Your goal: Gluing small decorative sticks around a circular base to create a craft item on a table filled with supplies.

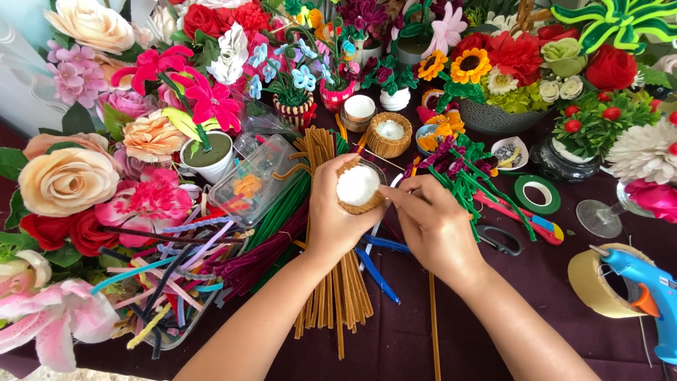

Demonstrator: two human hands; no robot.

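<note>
My left hand [331,212] grips a small woven brown pot [358,204] filled with white foam, held above the table. My right hand [430,222] is beside it, fingertips pinched at the pot's right rim; whether it holds something thin there I cannot tell. Under both hands lies a bundle of tan pipe cleaners [331,282], with green ones [278,208] and dark purple ones [261,257] to the left.
Artificial flowers [67,180] crowd the left and back. A clear plastic box [254,180], a second woven pot [390,134], green tape roll [537,194], scissors [501,240], beige tape roll [596,282] and blue glue gun [649,293] lie on the dark cloth.
</note>
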